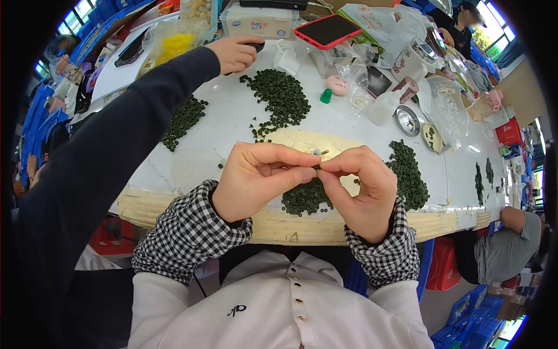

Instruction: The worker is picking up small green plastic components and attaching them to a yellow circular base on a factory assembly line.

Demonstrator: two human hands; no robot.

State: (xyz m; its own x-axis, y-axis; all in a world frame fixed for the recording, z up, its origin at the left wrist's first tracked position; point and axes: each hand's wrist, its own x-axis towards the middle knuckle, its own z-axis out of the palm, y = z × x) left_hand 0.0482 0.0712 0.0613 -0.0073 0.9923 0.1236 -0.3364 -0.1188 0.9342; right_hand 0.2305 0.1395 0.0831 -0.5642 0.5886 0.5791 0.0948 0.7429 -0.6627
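Over the front edge of the white table, my left hand [256, 180] and my right hand [367, 189] meet fingertip to fingertip. Both pinch at the same spot, on a small dark green piece [317, 167] that the fingers mostly cover. Right below it lies a pile of small dark green ring-shaped pieces [303, 200], partly hidden by my hands. Just beyond the fingertips is a small pale and brownish object [318, 152], too small to name, on a cream-coloured patch of the tabletop [288, 137].
Larger heaps of green pieces lie beyond my hands [282, 96] and to the right [407, 174]. From the left, another person's dark sleeve [145, 99] reaches across the table. A red-cased phone [327, 31], a white bottle [383, 107] and a round metal dish [407, 120] stand farther back.
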